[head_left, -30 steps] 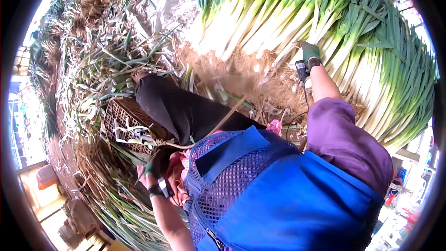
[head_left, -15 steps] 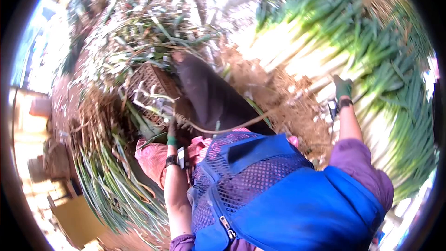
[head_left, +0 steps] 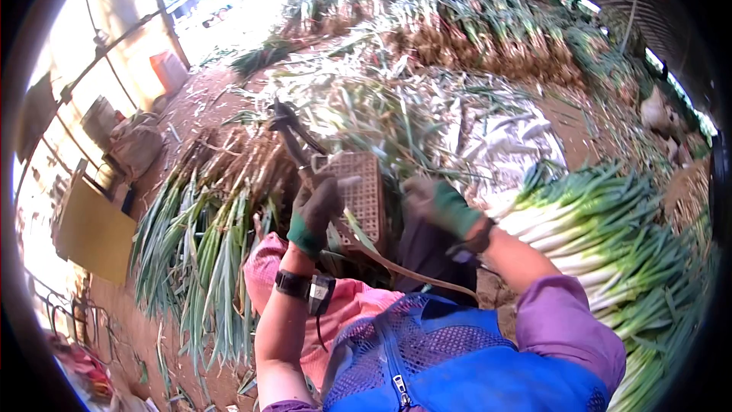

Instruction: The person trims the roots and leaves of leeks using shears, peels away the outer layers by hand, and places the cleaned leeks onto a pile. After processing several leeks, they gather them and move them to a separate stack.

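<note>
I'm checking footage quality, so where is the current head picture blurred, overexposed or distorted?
Head view: motion blur smears the right hand, while the left hand looks sharper; head view: glare washes out the upper left; head view: fisheye distortion curves the roof, with black corners.

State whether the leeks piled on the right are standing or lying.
Lying: the leeks stretch sideways in a heap, white stems at the left, green tops at the right.
</note>
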Demonstrator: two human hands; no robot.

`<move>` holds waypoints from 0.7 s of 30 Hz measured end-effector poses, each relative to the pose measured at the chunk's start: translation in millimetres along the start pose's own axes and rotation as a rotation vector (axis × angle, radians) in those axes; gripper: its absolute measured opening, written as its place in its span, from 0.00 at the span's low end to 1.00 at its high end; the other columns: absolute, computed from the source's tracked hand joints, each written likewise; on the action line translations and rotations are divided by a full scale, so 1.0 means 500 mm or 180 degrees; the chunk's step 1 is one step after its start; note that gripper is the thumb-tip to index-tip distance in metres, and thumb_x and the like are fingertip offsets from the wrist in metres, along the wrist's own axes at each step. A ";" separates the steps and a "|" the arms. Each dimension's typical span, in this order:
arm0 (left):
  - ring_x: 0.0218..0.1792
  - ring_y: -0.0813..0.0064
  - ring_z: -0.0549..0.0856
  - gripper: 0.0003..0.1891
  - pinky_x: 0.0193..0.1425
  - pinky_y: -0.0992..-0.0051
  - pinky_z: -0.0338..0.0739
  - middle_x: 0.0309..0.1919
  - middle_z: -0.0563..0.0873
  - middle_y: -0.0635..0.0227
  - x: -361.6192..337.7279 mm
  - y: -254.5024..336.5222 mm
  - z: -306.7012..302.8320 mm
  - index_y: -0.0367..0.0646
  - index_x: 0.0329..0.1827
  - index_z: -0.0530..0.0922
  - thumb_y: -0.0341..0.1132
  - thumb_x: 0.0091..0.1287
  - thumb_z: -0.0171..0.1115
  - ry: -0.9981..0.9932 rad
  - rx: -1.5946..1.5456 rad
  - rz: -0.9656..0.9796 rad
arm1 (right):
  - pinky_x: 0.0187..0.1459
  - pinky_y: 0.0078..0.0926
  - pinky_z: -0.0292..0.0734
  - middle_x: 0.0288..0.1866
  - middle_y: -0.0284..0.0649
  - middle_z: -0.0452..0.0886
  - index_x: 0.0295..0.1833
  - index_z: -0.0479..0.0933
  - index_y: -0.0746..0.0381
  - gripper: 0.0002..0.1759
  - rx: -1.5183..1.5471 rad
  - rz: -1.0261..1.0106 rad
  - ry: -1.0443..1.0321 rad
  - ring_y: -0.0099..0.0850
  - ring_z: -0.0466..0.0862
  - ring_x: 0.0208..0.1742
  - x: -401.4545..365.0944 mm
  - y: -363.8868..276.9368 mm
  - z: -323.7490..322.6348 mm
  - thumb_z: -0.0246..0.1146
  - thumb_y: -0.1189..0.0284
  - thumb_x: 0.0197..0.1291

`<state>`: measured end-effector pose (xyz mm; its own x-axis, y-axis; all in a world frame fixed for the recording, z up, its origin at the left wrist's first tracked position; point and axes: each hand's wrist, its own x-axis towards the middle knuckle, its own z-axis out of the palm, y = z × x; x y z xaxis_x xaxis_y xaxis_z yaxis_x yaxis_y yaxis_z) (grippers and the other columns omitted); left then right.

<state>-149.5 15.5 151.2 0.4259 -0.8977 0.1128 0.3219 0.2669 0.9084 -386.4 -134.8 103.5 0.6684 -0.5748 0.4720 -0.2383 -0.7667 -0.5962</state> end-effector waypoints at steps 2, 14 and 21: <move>0.27 0.80 0.78 0.14 0.31 0.78 0.74 0.29 0.80 0.76 0.007 0.036 -0.044 0.43 0.57 0.81 0.39 0.72 0.65 0.0372 0.0015 0.0078 | 0.39 0.43 0.81 0.39 0.48 0.86 0.48 0.81 0.61 0.12 -0.0450 -0.0821 -0.1325 0.48 0.87 0.41 0.037 0.107 0.233 0.63 0.68 0.61; 0.32 0.83 0.79 0.14 0.38 0.78 0.78 0.33 0.82 0.74 0.072 -0.099 -0.242 0.38 0.56 0.80 0.34 0.72 0.66 -0.0012 0.0459 -0.0747 | 0.45 0.47 0.81 0.40 0.47 0.88 0.49 0.85 0.61 0.15 -0.0557 0.0802 -0.3550 0.48 0.87 0.44 -0.114 0.082 0.639 0.65 0.65 0.60; 0.36 0.85 0.81 0.17 0.41 0.80 0.78 0.40 0.85 0.74 0.094 -0.140 -0.281 0.38 0.60 0.79 0.37 0.73 0.66 -0.0024 0.0385 -0.1307 | 0.46 0.46 0.81 0.40 0.47 0.88 0.49 0.85 0.61 0.15 -0.0620 0.1272 -0.3134 0.47 0.87 0.44 -0.110 0.120 0.707 0.65 0.65 0.60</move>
<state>-33.1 4.2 36.5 0.2767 -0.9236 -0.2654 0.3619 -0.1557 0.9191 -188.7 -48.1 -187.8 0.7695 -0.3776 -0.5151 -0.6147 -0.6568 -0.4367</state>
